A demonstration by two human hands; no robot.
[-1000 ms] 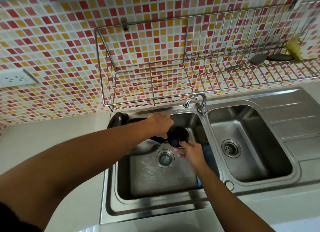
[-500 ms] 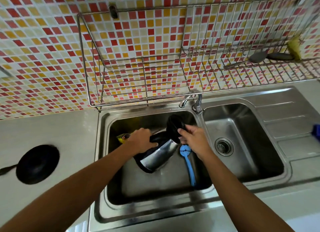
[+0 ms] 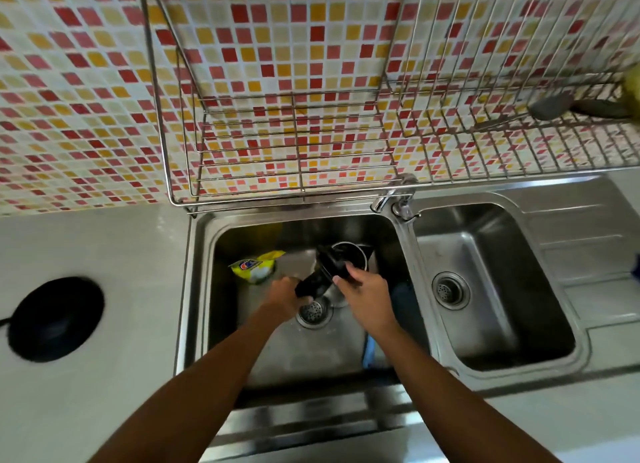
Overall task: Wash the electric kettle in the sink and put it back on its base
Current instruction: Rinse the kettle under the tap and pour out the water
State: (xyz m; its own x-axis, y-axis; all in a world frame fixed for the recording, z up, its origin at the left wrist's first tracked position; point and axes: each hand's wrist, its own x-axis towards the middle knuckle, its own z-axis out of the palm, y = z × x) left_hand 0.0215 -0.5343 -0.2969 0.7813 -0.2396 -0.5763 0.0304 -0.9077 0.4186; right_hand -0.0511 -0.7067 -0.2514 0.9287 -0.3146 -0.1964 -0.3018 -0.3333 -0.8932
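The electric kettle [image 3: 349,256], steel with black trim, stands in the left sink basin [image 3: 221,324] with its round mouth facing up. My left hand [image 3: 285,294] grips its black handle low on the left. My right hand [image 3: 363,289] holds the black hinged lid beside the mouth. The black round kettle base [image 3: 55,319] lies on the counter to the left, its cord running off the left edge.
A yellow detergent pouch [image 3: 258,267] lies in the basin's back left. A blue-handled brush [image 3: 369,353] lies under my right forearm. The tap [image 3: 393,194] sits between the two basins, with a wire rack [image 3: 294,171] on the tiled wall above. The right basin [image 3: 491,289] holds nothing.
The kettle went from lying tilted to upright with its mouth up, further back in the basin. My left hand slid lower on the handle. The view shifted left and closer.
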